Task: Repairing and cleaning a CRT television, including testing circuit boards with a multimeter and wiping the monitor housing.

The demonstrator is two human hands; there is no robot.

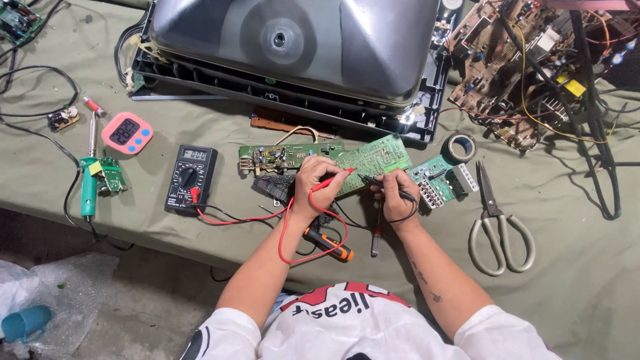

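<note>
Two hands on one green circuit board mid-bench, but going L to R first. Far left there's a small loose PCB w/ black wires, then a green-handled soldering iron lying on the olive cloth, a little green board right beside it. Next a pink round-cornered digital timer, then a black multimeter w/ its dial in the middle and display lit; can't read anything useful off it from here. Red lead runs from the meter along the cloth and loops up to the left hand. That hand's fingers are pinched together on the red probe, tip pointing at the board's lower left edge. Long narrow green PCB sits just behind that hand. Orange/black screwdriver lies near the table edge below the wrists. Right hand has fingers closed round the black probe, tip on the same board, hands near each other. Behind it all, the big grey CRT tube face-down in its black frame. Right of the board: small green module w/ white connector, roll of black tape, big scissors, blades shut, and a tangle of brown chassis boards w/ wires far right.
</note>
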